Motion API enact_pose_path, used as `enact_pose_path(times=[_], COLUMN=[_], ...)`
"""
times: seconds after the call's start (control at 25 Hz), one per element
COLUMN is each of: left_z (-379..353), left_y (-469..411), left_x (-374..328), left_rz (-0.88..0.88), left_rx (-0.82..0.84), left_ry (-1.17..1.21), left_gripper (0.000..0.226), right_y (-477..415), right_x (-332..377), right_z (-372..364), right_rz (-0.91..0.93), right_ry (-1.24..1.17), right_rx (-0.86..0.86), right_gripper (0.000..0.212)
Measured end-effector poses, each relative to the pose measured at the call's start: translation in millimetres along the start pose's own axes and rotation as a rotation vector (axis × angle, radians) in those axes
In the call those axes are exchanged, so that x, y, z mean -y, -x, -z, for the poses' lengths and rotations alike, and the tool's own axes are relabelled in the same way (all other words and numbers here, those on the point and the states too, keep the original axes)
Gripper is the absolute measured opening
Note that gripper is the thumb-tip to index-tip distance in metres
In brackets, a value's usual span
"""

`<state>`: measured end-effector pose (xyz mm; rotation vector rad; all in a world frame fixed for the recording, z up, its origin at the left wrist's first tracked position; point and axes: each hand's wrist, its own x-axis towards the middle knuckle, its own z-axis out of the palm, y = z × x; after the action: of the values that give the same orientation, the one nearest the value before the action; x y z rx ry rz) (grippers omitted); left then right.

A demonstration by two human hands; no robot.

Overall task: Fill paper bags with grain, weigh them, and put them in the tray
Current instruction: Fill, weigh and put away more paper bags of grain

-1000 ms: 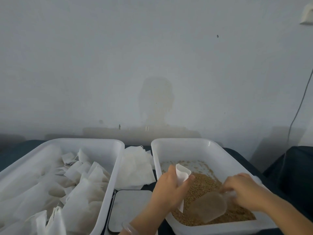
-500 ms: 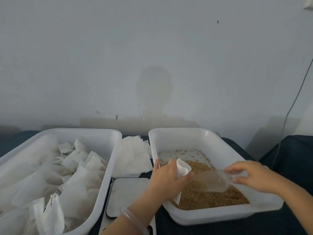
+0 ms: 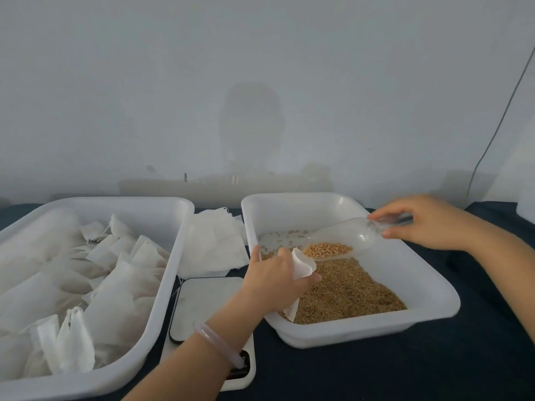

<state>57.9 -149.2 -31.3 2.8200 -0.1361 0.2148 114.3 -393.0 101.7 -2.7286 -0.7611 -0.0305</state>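
Observation:
My left hand (image 3: pixel 275 277) grips a small white paper bag (image 3: pixel 302 263) with its mouth held open, over the near left part of the grain tray (image 3: pixel 434 287). My right hand (image 3: pixel 428 219) pinches the handle of a clear plastic scoop (image 3: pixel 344 240). The scoop is tilted down to the left, and a small heap of brown grain (image 3: pixel 328 249) lies at its lip, right at the bag's mouth. More grain (image 3: pixel 347 290) covers the tray's floor. A white scale (image 3: pixel 202 302) sits between the two trays, partly hidden by my left forearm.
A large white tray (image 3: pixel 173 227) on the left holds several filled white bags (image 3: pixel 115 285). A pile of flat empty bags (image 3: pixel 214 244) lies behind the scale. A dark cloth (image 3: pixel 405 371) covers the table. A thin cable (image 3: pixel 492 131) hangs down the wall at right.
My right hand lifted the scoop out of the grain and brought it up and left to the mouth of the bag. My left hand kept the bag in place.

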Motion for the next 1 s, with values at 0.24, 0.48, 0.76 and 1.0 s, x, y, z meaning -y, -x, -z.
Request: enact_pose_path(times=[0.24, 0.48, 0.76, 1.0], left_z=[2.1, 4.4, 1.3, -0.6], left_y=[1.7, 2.1, 0.9, 0.3], left_x=[-2.8, -4.5, -2.6, -1.1], left_rz=[0.007, -0.018, -0.002, 0.000], left_rx=[0.000, 0.024, 0.007, -0.003], left_ry=[0.024, -0.033, -0.020, -0.024], left_gripper=[0.074, 0.075, 0.076, 0.080], right_y=[-9.9, -12.9, -12.8, -11.8], right_x=[20.5, 30.8, 28.2, 19.3], right_z=[4.8, 2.8, 0.7, 0.8], right_rz=[0.064, 0.112, 0.107, 0.062], right_ry=[0.232, 0.273, 0.266, 0.170], right_rx=[-0.051, -0.049, -0.042, -0.058], right_gripper=[0.031, 0.029, 0.030, 0.031])
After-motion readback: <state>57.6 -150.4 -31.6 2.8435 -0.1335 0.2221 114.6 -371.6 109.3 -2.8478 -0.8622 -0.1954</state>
